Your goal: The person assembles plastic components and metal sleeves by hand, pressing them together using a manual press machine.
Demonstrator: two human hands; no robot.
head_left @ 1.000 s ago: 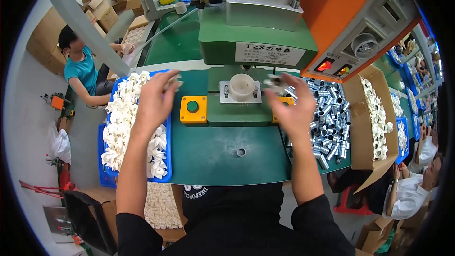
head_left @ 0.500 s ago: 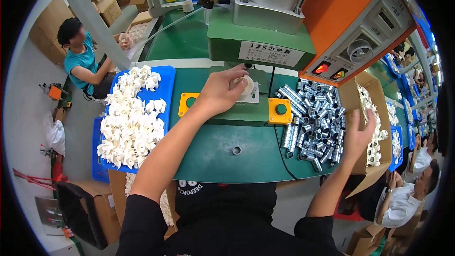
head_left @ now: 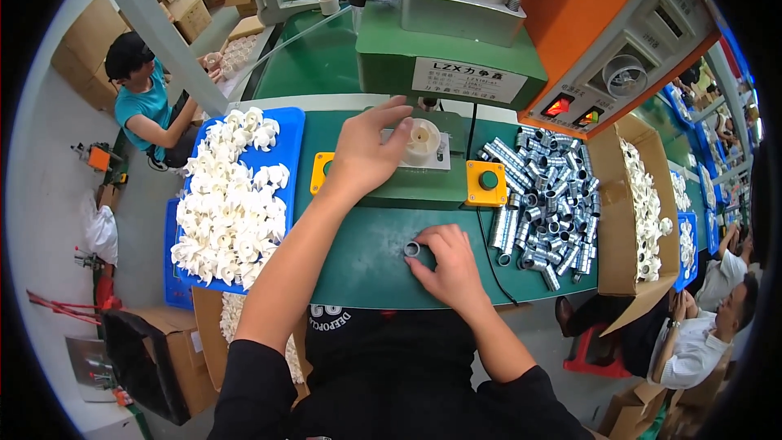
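Note:
My left hand [head_left: 368,151] is at the press fixture, its fingers stretched and apart, holding nothing. Just right of its thumb, a white round plastic part [head_left: 422,143] sits on the fixture's metal plate [head_left: 442,155], beneath the green press head [head_left: 383,73]. Low on the green table, my right hand [head_left: 448,265] pinches a short metal sleeve [head_left: 412,249] between thumb and index finger. The sleeve stands on end, its round opening facing up. Many similar shiny sleeves [head_left: 558,204] lie heaped to the right of the press.
A blue tray [head_left: 287,143] heaped with white finned plastic parts stands left. Yellow button boxes [head_left: 487,183] flank the fixture. A black cable [head_left: 482,232] crosses the table. A cardboard box [head_left: 611,220] of white parts stands right. Other people sit on both sides.
My right hand has come from beside the cardboard box to the lone metal sleeve and taken hold of it. My left hand has moved slightly left, off the white part.

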